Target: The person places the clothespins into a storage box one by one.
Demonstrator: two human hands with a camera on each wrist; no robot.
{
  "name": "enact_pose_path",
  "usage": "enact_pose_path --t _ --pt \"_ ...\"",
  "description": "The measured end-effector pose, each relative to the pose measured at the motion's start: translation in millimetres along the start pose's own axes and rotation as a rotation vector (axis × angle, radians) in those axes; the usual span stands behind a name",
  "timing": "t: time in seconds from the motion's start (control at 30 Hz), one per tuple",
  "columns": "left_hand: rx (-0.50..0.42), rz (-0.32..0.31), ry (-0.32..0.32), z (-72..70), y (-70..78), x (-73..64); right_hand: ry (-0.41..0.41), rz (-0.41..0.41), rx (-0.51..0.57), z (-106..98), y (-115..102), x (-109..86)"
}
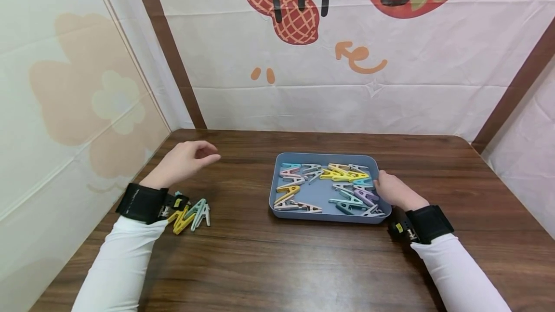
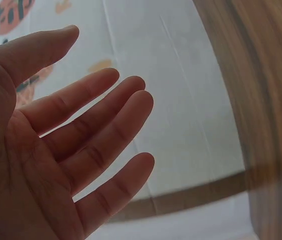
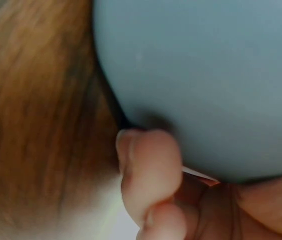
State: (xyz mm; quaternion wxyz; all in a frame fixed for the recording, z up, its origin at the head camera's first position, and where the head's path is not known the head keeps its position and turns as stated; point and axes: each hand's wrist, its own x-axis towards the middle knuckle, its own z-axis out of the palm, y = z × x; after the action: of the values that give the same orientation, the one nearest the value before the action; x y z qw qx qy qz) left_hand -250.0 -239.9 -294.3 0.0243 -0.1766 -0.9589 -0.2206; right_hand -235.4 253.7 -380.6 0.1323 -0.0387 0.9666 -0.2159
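Observation:
A blue-grey tray (image 1: 328,213) lies on the table with several clothespins (image 1: 344,173) in yellow, green, purple, pink and white scattered inside. At its right end my right hand (image 1: 396,190) grips the rim; in the right wrist view, curled fingers (image 3: 153,160) meet the outer wall. My left hand (image 1: 185,160) hovers over the left of the table, holding nothing. Its fingers (image 2: 108,135) look spread and slightly bent in the left wrist view. Just below that wrist, a small group of yellow and green clothespins (image 1: 201,213) lies on the wood, partly hidden by the wrist strap.
The brown wooden table (image 1: 243,259) runs back to a white printed curtain (image 1: 217,47). Another curtain with a flower print (image 1: 117,100) hangs along the left edge. Each wrist wears a black strap (image 1: 140,202) with a small camera.

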Motion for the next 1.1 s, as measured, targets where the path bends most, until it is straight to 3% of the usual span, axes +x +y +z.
enact_pose_path --t 0.33,0.6,0.87,1.0,1.1 --pt "0.026 -0.066 -0.019 -4.3 -37.3 -33.5 -0.007 0.007 0.001 3.6 2.3 3.2" --pt "0.071 -0.138 -0.082 1.2 -63.1 -47.5 0.011 -0.013 -0.007 1.4 1.7 2.7" --pt "0.174 -0.325 -0.171 15.4 -72.5 -59.6 0.017 -0.016 -0.012 0.7 0.5 3.0" --pt "0.191 -0.383 -0.245 24.6 -72.2 -62.3 0.011 -0.010 -0.011 1.1 1.7 3.5" --pt "0.198 -0.393 -0.257 29.8 -71.0 -61.9 0.009 -0.001 -0.007 2.1 1.8 3.7"
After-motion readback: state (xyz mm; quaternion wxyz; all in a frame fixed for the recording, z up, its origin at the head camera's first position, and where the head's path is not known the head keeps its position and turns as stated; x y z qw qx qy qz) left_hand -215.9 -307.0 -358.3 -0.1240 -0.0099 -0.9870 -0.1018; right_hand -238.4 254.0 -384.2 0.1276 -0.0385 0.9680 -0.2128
